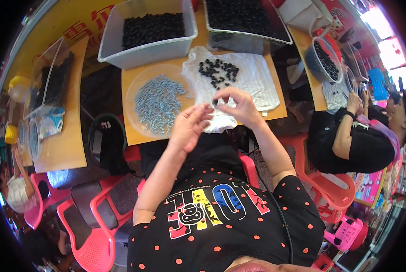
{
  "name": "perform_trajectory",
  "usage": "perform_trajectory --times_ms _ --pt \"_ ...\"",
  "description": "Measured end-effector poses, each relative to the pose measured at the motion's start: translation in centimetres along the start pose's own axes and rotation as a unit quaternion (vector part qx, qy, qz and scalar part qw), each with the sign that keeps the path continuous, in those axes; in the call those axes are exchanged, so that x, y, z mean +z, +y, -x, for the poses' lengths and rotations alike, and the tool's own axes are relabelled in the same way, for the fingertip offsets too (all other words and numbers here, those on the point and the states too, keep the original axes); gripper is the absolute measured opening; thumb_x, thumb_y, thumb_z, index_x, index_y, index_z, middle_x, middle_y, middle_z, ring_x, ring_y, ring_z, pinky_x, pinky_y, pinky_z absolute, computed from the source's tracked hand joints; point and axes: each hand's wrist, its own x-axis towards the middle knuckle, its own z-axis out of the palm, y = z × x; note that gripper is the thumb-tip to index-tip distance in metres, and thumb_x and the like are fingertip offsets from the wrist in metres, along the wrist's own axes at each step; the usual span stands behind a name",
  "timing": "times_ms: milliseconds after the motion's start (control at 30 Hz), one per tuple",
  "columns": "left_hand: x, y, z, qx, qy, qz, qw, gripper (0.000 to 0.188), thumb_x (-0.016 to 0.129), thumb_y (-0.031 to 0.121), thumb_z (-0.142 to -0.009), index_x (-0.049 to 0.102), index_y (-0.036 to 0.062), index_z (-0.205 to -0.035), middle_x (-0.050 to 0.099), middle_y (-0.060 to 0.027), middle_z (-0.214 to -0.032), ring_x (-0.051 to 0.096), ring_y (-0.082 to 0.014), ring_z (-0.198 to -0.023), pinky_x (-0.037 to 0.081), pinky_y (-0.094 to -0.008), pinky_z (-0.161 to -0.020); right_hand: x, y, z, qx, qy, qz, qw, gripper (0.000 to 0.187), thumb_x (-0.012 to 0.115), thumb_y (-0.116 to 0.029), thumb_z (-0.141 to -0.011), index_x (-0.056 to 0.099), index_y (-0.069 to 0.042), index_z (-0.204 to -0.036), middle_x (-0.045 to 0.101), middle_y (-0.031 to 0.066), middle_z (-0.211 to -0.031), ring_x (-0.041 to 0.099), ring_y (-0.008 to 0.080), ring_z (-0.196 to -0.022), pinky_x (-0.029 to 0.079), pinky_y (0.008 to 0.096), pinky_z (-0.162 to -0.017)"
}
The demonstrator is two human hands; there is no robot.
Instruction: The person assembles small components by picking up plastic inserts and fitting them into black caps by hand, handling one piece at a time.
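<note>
Both hands are raised above the near edge of a wooden table. My right hand (240, 106) pinches a small round black piece (215, 102) between thumb and fingertips. Close beside it, my left hand (190, 127) has its fingers drawn together at the tips; whatever they hold is too small to make out. Under the hands lies a white cloth (257, 81) with a loose cluster of small black pieces (218, 70) on its far part. Left of the cloth is a round, shallow translucent tray (129, 97) spread with many small blue-grey parts (160, 104).
Two translucent bins, one at the back left (144, 58) and one at the back right (248, 43), hold heaps of black pieces. A co-worker in black (354, 143) sits at a table on the right, near a bucket (318, 68). Red chairs (94, 245) stand at the left.
</note>
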Motion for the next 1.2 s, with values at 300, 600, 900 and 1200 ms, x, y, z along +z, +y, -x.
perform_trajectory --times_ms 300,600,900,1200 --pt "-4.2 -1.3 5.6 -0.05 0.023 0.129 0.99 0.016 0.065 0.009 -0.088 0.064 0.0053 -0.104 0.067 -0.0059 -0.093 0.064 -0.0126 -0.08 0.054 -0.0242 -0.071 4.2 -2.0 -0.9 -0.055 -0.164 -0.025 0.985 0.021 0.073 -0.014 -0.077 0.068 -0.006 -0.096 0.067 0.006 -0.098 0.061 0.0215 -0.098 0.047 0.0348 -0.086" --pt "-5.2 -0.9 6.7 -0.028 0.032 0.092 0.995 0.017 0.065 0.006 -0.087 0.063 0.0044 -0.104 0.067 -0.0086 -0.098 0.064 -0.0133 -0.081 0.053 -0.0238 -0.072 7.7 4.0 -6.5 -0.143 -0.064 0.367 0.917 0.01 0.067 -0.011 -0.077 0.07 -0.01 -0.087 0.062 0.0027 -0.086 0.054 0.0221 -0.089 0.041 0.0351 -0.082" --pt "-7.2 -0.8 6.8 -0.004 0.058 0.082 0.995 0.018 0.063 0.008 -0.088 0.062 0.004 -0.106 0.067 -0.008 -0.097 0.064 -0.0135 -0.082 0.053 -0.0247 -0.073 6.6 3.9 -6.3 -0.14 -0.048 0.368 0.918 0.01 0.064 -0.007 -0.074 0.069 -0.01 -0.082 0.062 0.0024 -0.086 0.054 0.0231 -0.089 0.041 0.0362 -0.082" --pt "-7.1 -0.8 6.9 -0.008 0.058 0.087 0.995 0.018 0.062 0.008 -0.089 0.062 0.0035 -0.107 0.067 -0.0084 -0.097 0.063 -0.013 -0.08 0.053 -0.0246 -0.073 6.8 3.6 -7.4 -0.155 -0.077 0.362 0.916 0.007 0.067 -0.012 -0.078 0.069 -0.009 -0.084 0.061 0.001 -0.085 0.054 0.0218 -0.087 0.041 0.0348 -0.082"
